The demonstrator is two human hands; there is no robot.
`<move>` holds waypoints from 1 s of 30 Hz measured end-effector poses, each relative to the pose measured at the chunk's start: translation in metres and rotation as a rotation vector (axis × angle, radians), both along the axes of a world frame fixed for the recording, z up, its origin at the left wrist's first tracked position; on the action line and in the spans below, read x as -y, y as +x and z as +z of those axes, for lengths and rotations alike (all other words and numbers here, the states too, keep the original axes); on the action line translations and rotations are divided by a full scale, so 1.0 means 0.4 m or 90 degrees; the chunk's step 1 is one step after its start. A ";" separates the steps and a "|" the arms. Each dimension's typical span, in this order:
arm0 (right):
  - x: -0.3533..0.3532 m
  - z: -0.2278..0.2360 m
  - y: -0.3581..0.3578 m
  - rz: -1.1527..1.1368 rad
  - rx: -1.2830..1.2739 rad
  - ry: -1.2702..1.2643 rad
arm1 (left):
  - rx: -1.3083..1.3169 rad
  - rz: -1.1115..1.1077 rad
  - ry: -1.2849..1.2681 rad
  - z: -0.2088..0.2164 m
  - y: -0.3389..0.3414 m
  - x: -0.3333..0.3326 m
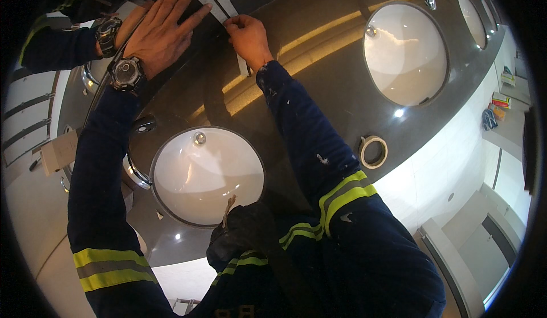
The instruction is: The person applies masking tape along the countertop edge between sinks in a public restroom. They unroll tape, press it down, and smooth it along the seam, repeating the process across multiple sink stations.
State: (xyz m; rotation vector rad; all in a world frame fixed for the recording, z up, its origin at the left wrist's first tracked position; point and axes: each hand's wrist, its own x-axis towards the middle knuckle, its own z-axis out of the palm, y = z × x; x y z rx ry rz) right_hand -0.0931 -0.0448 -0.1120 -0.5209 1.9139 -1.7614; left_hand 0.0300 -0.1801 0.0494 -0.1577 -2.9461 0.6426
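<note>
Three white oval sinks [208, 175] are set in one dark, glossy counter [319, 78]: one near the person, two farther off to the right. Only one roll of tape [373, 151] is in view, lying flat on the counter to the right of the person's right forearm, well apart from both hands.

Both hands work at the far edge of the counter, against the mirror. The left hand [162, 30] lies flat and open, fingers spread and pressed on the mirror, gripping nothing; a dark wristwatch [125, 73] sits on its wrist (a second watch beside it is its mirror image). The right hand [248, 36] is closed in a pinch on a strip of pale tape [219, 7], thumb and fingertips at the near end of the strip. From that pinch the strip runs up and to the left, passing just beside the fingertips of the left hand. A short piece of the tape also hangs below the right hand, toward the counter.

Both sleeves are dark blue with yellow-and-grey bands.
</note>
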 end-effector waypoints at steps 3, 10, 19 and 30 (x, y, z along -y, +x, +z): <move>-0.005 0.015 0.002 0.013 0.005 0.003 | -0.017 -0.026 0.015 -0.006 0.000 0.009; -0.042 0.035 -0.001 0.093 0.055 0.009 | -0.022 -0.029 0.017 0.000 0.009 0.001; -0.082 0.033 -0.031 0.113 -0.205 0.093 | 0.011 -0.098 -0.012 0.082 -0.008 -0.042; -0.080 0.014 -0.041 0.099 -0.226 0.113 | -0.001 0.013 0.208 0.024 0.024 -0.127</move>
